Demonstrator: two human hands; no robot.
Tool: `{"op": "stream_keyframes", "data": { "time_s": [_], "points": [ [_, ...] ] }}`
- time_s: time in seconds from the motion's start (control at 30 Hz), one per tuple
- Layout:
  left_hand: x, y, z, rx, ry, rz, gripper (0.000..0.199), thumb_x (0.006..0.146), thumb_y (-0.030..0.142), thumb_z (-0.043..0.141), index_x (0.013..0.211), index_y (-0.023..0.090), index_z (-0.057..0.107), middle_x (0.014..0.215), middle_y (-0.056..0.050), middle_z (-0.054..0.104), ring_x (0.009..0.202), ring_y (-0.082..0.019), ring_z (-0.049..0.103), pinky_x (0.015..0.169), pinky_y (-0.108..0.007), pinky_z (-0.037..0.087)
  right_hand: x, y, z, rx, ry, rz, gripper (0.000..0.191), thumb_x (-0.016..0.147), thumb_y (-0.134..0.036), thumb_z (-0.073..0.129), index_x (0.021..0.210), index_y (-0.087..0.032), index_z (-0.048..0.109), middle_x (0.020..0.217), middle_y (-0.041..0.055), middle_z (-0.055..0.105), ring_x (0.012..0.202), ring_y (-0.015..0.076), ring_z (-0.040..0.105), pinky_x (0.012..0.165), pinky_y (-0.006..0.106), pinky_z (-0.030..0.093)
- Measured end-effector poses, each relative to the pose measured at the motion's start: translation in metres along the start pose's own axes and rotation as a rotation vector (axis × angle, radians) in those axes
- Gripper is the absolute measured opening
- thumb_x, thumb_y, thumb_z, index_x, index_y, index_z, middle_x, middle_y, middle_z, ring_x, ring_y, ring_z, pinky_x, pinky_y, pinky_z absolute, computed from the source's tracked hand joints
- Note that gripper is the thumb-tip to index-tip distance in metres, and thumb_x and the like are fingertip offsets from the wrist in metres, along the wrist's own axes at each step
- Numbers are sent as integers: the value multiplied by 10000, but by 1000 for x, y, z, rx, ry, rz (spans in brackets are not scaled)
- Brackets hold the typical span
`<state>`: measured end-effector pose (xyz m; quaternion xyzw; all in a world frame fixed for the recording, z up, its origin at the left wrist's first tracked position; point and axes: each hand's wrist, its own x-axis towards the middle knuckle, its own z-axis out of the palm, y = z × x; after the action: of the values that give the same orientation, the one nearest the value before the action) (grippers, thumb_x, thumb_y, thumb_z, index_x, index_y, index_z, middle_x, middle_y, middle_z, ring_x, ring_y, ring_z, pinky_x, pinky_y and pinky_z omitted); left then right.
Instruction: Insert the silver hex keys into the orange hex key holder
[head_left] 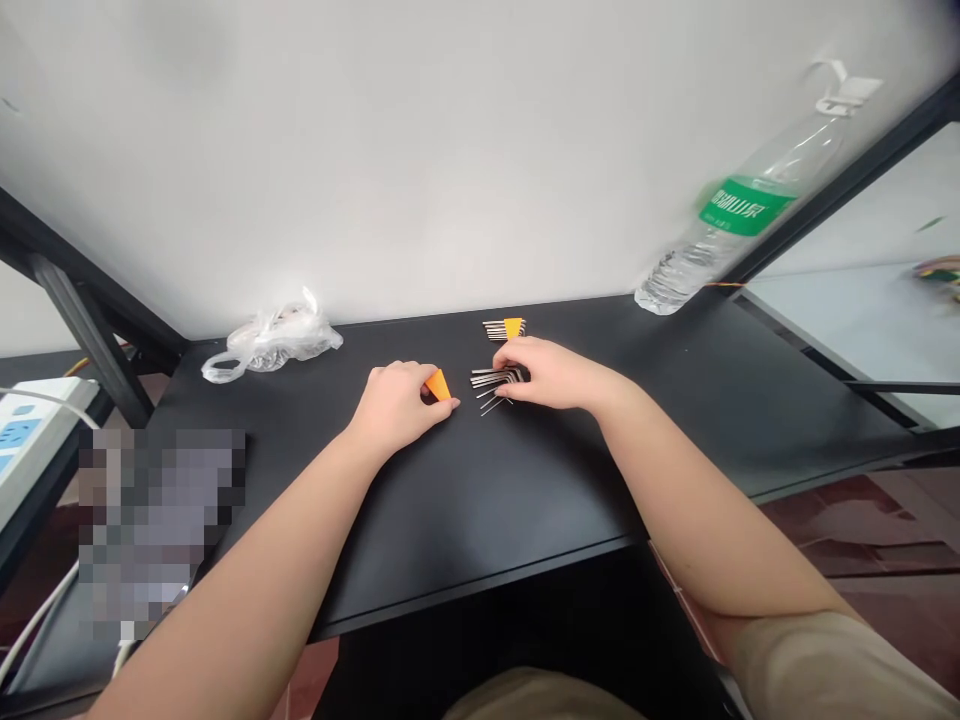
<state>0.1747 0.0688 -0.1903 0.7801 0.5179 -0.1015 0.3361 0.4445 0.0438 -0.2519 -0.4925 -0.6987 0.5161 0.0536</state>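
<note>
Near the middle of the black table (450,520), my left hand (399,400) pinches an orange holder (439,386) between thumb and fingers. To its right, my right hand (544,373) has its fingers around the bent ends of several loose metal hex keys (489,382). Their long ends point left toward the orange holder, and a few fan out toward me. The holder and these keys are apart. Just behind my right hand lies a second set of hex keys (495,329), held together in an orange holder (513,328).
A crumpled clear plastic bag (281,335) lies at the back left. At the back right a large clear bottle (739,205) with a green label leans by the dark frame. A power strip (30,435) and a pixelated object (169,510) are at the left.
</note>
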Motion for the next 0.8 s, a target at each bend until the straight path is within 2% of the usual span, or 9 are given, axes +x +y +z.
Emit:
{"op": "stream_keyframes", "data": {
  "time_s": [0.07, 0.13, 0.23, 0.37, 0.53, 0.67, 0.8],
  "points": [
    [0, 0, 0, -4, -2, 1, 297, 825, 495, 706, 740, 229, 603, 769, -7, 652, 767, -199, 574, 709, -318, 402, -1, -1, 1, 9, -33, -35, 379, 838, -346, 714, 1199, -241, 667, 1232, 95, 654, 1162, 305, 572, 903, 388, 492],
    [0, 0, 0, -6, -1, 0, 292, 824, 495, 707, 747, 230, 610, 771, -7, 652, 766, -198, 575, 707, -317, 404, -2, -4, 2, 9, -61, -60, 374, 833, -266, 687, 1206, -244, 664, 1269, 95, 637, 1205, 312, 552, 934, 394, 491],
    [1, 0, 1, -3, 0, -3, 298, 823, 497, 708, 743, 229, 606, 765, -6, 651, 756, -195, 573, 703, -316, 399, 0, -9, 6, 0, -65, -62, 313, 831, -168, 620, 1132, -237, 670, 1222, 94, 639, 1174, 300, 562, 913, 390, 500],
    [1, 0, 1, -7, 3, 1, 295, 827, 495, 704, 749, 229, 602, 763, -1, 648, 754, -191, 570, 706, -314, 397, 3, -15, 11, -21, -42, -63, 306, 824, -127, 588, 1104, -227, 658, 1204, 98, 633, 1166, 298, 558, 880, 380, 505],
    [1, 0, 1, -1, 2, 7, 285, 831, 482, 700, 751, 229, 597, 763, 3, 650, 749, -190, 570, 710, -317, 400, 3, -13, 10, 6, -14, -55, 300, 846, -144, 586, 1124, -229, 660, 1203, 94, 644, 1136, 281, 582, 882, 369, 506],
    [1, 2, 0, -12, -6, -8, 273, 834, 486, 694, 779, 232, 612, 783, -6, 661, 775, -201, 584, 721, -323, 409, 3, -2, 4, 55, 73, 42, 276, 892, -180, 569, 1143, -226, 675, 1172, 84, 680, 1025, 238, 634, 872, 351, 506],
    [0, 2, 0, -17, -7, 1, 280, 834, 486, 697, 773, 230, 600, 788, -9, 660, 776, -203, 582, 726, -325, 412, 6, 8, 2, 6, 88, 109, 139, 869, -240, 626, 973, -233, 720, 1045, 66, 704, 966, 235, 638, 818, 332, 492]
  ]
}}
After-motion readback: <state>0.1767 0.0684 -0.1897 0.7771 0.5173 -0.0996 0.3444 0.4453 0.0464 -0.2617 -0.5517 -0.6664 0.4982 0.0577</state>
